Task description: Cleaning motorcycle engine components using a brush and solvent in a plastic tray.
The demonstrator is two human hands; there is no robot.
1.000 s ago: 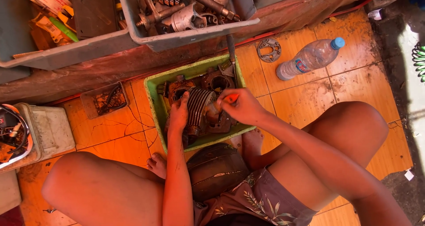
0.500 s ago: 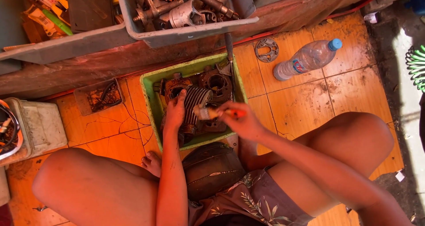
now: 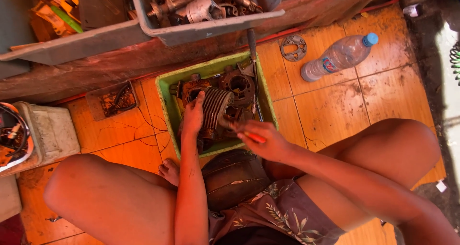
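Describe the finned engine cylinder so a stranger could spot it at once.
Start at the green plastic tub on the orange tiled floor, in front of the seated person's knees. The finned cylinder lies inside it, under the left hand. Its stack of thin parallel ribs sets it apart from the round-holed dark castings beside it.
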